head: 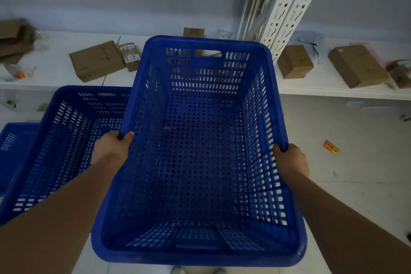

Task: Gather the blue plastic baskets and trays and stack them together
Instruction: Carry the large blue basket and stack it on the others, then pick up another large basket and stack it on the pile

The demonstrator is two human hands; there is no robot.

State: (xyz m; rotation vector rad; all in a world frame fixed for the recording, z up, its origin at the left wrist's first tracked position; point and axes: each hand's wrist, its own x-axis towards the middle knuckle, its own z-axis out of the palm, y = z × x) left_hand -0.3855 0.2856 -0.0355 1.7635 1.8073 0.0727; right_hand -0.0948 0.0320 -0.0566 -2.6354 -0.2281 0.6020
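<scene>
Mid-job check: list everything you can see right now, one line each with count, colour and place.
held basket: 1, blue, centre, lifted by both long rims, empty
second basket: 1, blue, on the floor to the left, partly behind the held one
tray: 1, blue, far left edge, mostly cut off
cardboard boxes: several, brown, scattered along the shelf
shelf: 1, white, low, along the wall
shelf uprights: 2, white, slotted, leaning at upper right
small packet: 1, orange and yellow, on the floor at right
floor: pale grey
left hand: 1, gripping the held basket's left rim
right hand: 1, gripping its right rim
</scene>
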